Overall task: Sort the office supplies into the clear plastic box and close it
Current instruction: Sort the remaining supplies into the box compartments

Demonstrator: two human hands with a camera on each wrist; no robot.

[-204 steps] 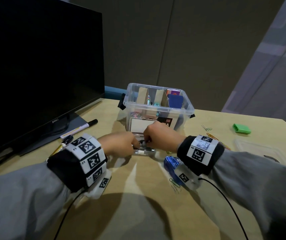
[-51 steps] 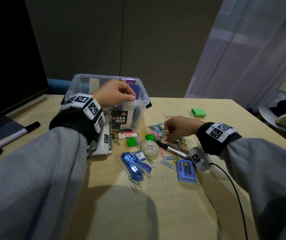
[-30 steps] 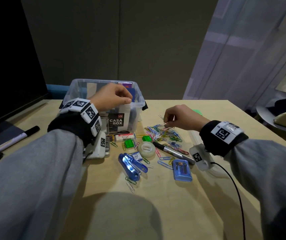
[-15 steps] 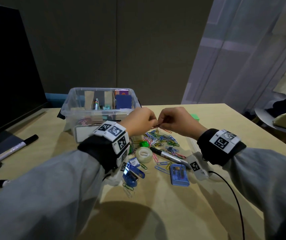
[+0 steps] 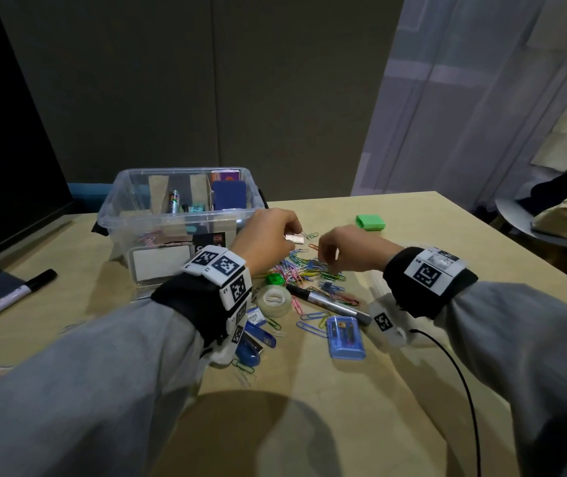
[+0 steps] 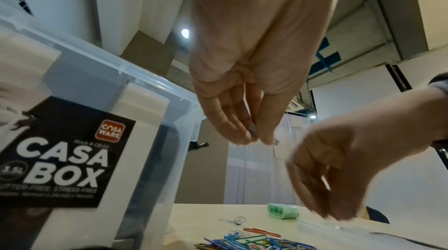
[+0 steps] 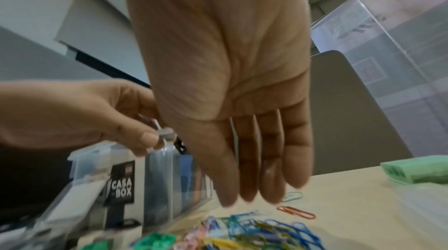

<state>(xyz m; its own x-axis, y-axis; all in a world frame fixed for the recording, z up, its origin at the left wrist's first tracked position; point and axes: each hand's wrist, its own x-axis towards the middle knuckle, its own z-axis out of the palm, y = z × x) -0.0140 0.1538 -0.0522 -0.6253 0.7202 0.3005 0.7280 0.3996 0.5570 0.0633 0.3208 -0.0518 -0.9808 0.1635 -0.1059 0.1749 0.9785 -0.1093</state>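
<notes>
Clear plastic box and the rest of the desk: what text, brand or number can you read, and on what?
"CASA BOX": black label on the clear plastic box.
"CASA WARE": red badge on that label.
"3.5L": circle on that label, somewhat blurred.
Fine print under "BOX": too blurred to read.
Wristbands: square code patterns with tiny characters, unreadable.
Markers and blue case: print too small.

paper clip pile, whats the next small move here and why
Probably lower the right hand onto the paper clip pile and pinch up a few clips. That hand hovers just above the pile with straight fingers holding nothing, while the left hand already pinches a small pale item near the clear plastic box, which stands open.
</notes>
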